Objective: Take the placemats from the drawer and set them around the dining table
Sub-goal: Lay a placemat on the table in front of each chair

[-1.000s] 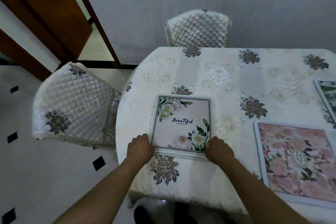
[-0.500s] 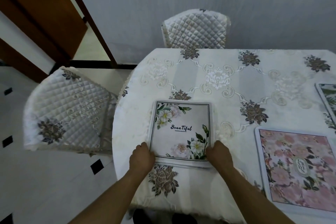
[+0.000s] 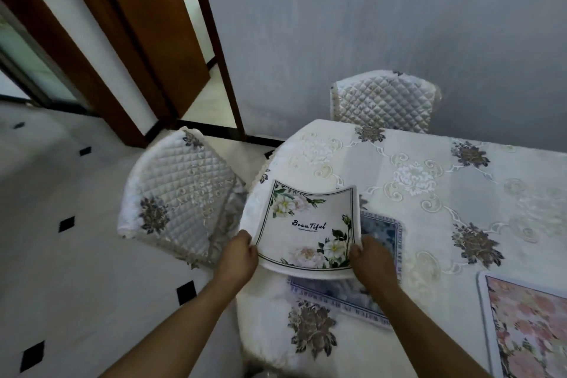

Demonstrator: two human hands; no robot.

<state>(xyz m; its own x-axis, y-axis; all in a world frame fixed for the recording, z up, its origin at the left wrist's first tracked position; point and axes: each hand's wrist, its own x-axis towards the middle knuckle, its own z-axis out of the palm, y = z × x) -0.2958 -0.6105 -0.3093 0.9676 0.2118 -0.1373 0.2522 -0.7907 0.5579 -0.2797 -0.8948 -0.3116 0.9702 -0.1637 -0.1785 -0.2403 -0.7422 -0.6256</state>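
Observation:
A white placemat (image 3: 306, 224) printed with flowers and the word "Beautiful" hangs bowed above the table's near left corner. My left hand (image 3: 237, 256) grips its near left corner and my right hand (image 3: 371, 261) grips its near right corner. Beneath it a blue patterned placemat (image 3: 380, 230) lies flat on the tablecloth, partly hidden by the lifted mat and my right hand. A pink floral placemat (image 3: 527, 325) lies at the near right. The table (image 3: 429, 169) wears a cream embroidered cloth.
A quilted chair (image 3: 178, 193) stands close to the table's left corner, and a second quilted chair (image 3: 383, 101) at the far side against the grey wall. A brown door and doorway (image 3: 147, 40) are at the back left. White tiled floor lies to the left.
Both hands have lifted the white floral placemat off the table and shifted it leftward, uncovering the blue placemat that lay under it. The view has swung left.

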